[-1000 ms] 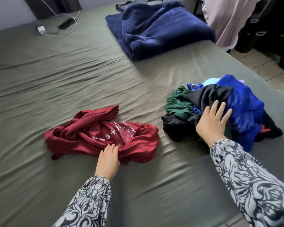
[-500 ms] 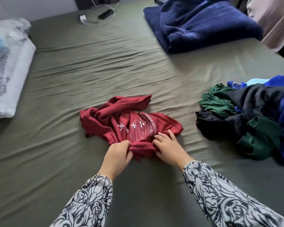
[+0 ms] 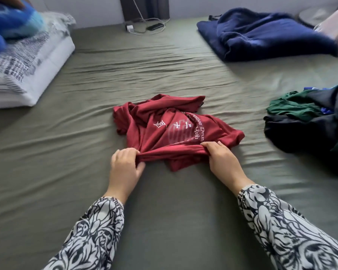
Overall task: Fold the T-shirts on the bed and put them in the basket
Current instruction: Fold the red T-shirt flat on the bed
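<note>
Big olive-green bed [image 3: 66, 191] fills pretty much the whole view, sheet all wrinkly. Back right there's a navy blanket [image 3: 261, 36] lying in a loose folded heap. Left side, a white pillow [image 3: 33, 78] w/ a striped black-and-white cloth [image 3: 16, 61] on top, and some blurry blue plush thing [image 3: 8, 22] above that, can't tell what it is exactly. Right edge: pile of clothes [image 3: 304, 121], dark green + black w/ a bit of blue peeking out, partly cut off by the frame, sits well apart from the red one.

Middle of the bed is the red T-shirt [image 3: 164, 125], crumpled, white print facing up, text partly hidden in the creases. Nothing lies btwn it and the person.

Left hand [image 3: 125, 166] pinches the near edge of the shirt on the left, fingers curled round the fabric w/ thumb under. Right hand [image 3: 220, 162] grips the same edge further right, fingers clamped over a bunched fold. Edge is pulled taut btwn them. Both sleeves are a black/white swirly pattern.

Far back by the wall: a white charger [image 3: 129, 28] w/ cable and a dark phone [image 3: 154, 26] just beside it.
</note>
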